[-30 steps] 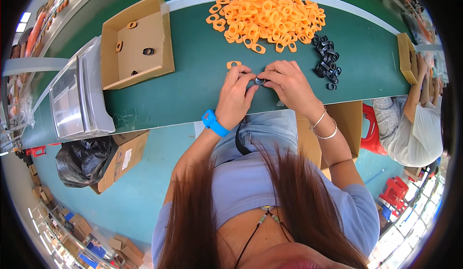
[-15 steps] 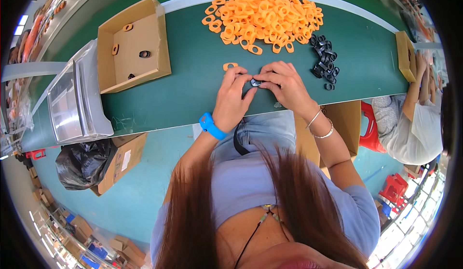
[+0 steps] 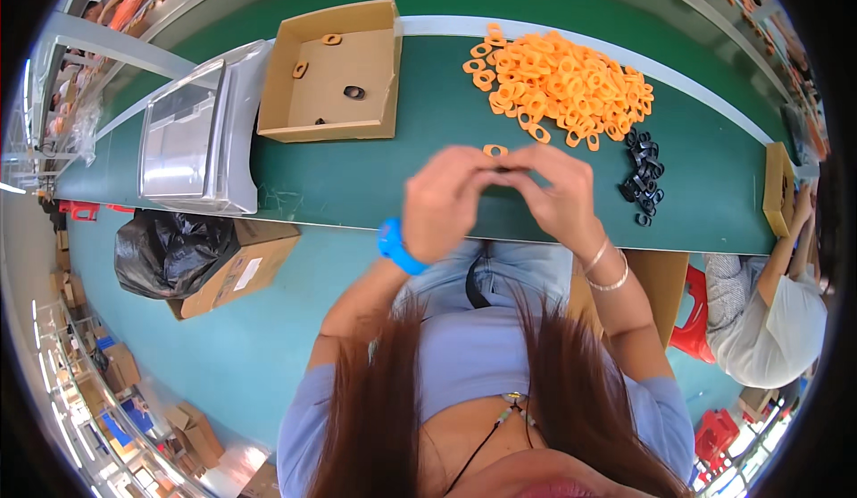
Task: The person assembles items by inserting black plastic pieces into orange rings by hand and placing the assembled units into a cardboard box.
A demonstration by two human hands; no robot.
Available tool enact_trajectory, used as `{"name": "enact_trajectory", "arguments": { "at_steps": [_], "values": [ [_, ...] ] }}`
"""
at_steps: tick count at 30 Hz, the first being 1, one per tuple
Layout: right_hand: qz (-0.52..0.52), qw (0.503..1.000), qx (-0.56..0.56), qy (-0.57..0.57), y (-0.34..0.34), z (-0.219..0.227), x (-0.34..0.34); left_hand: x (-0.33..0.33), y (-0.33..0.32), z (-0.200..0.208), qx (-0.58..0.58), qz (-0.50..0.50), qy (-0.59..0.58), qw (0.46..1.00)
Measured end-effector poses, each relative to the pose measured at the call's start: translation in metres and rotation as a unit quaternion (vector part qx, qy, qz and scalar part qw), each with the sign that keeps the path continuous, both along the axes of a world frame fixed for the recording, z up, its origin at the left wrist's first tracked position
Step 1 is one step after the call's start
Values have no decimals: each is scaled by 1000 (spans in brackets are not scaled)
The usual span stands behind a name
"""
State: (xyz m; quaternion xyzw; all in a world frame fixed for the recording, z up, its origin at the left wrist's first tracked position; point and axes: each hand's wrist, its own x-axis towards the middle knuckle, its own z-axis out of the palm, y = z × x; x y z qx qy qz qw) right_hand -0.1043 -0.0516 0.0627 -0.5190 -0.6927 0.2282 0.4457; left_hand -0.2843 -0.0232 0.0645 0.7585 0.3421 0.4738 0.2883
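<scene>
My left hand [image 3: 439, 202] and my right hand [image 3: 558, 193] meet above the near part of the green table, fingertips pinched together. Between them is a small black plastic ring [image 3: 505, 169], nearly hidden by the fingers and blurred; both hands appear to grip it. Just beyond the fingertips a single orange oval ring [image 3: 495, 151] lies flat on the table. Farther back is a large heap of orange rings [image 3: 571, 83]. Several black rings [image 3: 643, 177] lie in a small pile to the right of my right hand.
An open cardboard box [image 3: 330, 130] at the left holds a few orange and black pieces. Beside it stands a clear-fronted plastic bin [image 3: 183, 145]. A small carton [image 3: 777, 190] sits at the right table end, near another person's arm [image 3: 793, 221]. Below the table is a black bag [image 3: 174, 253] in a carton.
The whole view has shifted, so the table things appear farther right and mostly lower. My hands stay together, and the black ring between them has become mostly covered by the fingers.
</scene>
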Motion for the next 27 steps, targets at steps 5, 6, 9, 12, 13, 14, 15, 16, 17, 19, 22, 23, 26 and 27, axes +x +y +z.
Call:
{"name": "enact_trajectory", "arguments": {
  "at_steps": [5, 6, 9, 12, 13, 14, 15, 16, 17, 19, 22, 23, 26, 27],
  "values": [
    [8, 971, 237, -7, 68, 62, -43, -59, 59, 43, 66, 143, 48, 986],
    [0, 973, 232, -11, 75, 65, -33, -74, 77, 43, 57, 153, 80, 983],
    [5, 984, 180, -16, 70, 61, 8, -114, 112, 33, -30, 195, 210, 958],
    [-129, 991, 39, -17, 38, 32, 60, -107, 115, 12, 148, 170, 252, 941],
    [-176, 984, 10, -22, 21, 22, 76, -93, 99, 18, 138, 144, 210, 957],
    [-189, 982, 5, -27, 5, 10, 91, -78, 79, 19, 21, 109, 186, 976],
    [-243, 968, -18, -55, -9, 0, 106, -63, 66, 11, 14, 37, 186, 982],
    [-290, 953, -39, -79, -22, -8, 118, -50, 54, 3, 9, -29, 188, 982],
    [-295, 951, -41, -84, -34, -14, 127, -38, 44, -10, 17, -57, 206, 977],
    [-316, 937, -106, -108, -57, -23, 138, -19, 32, -33, 20, -81, 211, 974],
    [-282, 944, -113, -131, -76, -26, 139, -5, 21, -51, -15, -70, 211, 975],
    [-263, 946, -98, -162, -78, -26, 138, -2, 18, -53, -16, -74, 211, 974],
    [-245, 947, -91, -188, -80, -38, 143, 7, 12, -55, -33, -86, 195, 977],
    [-226, 949, -60, -210, -80, -41, 144, 13, 9, -55, -22, -99, 186, 977]
  ]
}}
